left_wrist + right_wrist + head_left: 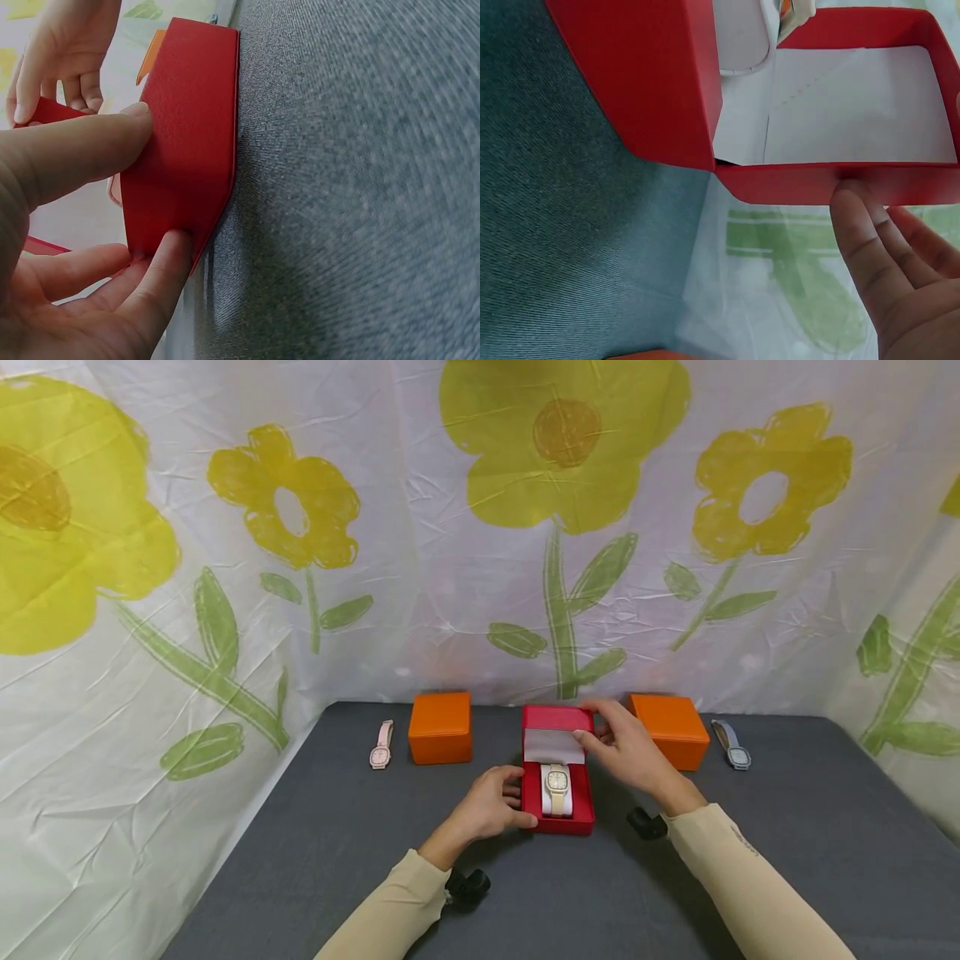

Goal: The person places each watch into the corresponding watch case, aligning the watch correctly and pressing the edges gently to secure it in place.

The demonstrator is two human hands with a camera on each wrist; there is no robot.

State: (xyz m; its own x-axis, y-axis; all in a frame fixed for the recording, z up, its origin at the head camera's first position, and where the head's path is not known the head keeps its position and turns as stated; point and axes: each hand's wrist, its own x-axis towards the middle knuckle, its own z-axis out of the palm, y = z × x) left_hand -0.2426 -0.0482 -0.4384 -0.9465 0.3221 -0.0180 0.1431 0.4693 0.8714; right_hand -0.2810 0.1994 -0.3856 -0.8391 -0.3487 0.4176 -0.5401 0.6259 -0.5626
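A red watch box (557, 827) stands with its lid (558, 718) raised. Inside, a watch (557, 780) with a cream strap and squarish gold-toned case is wrapped round a white cushion (546, 802). My left hand (487, 806) holds the box's left side, with the thumb (112, 146) near the front corner and the fingers (161, 277) farther back. At the lid's right edge, my right hand (626, 745) grips it between thumb and fingers; in the right wrist view fingertips (851, 206) touch the lid's outer side, while most of the thumb is out of frame.
Behind my hands stand two orange boxes, one left (440, 728) and one right (670, 731). A pink watch (381, 747) lies at the far left, a blue watch (731, 745) at the far right. A flowered curtain (420, 568) hangs behind the grey table (345, 852).
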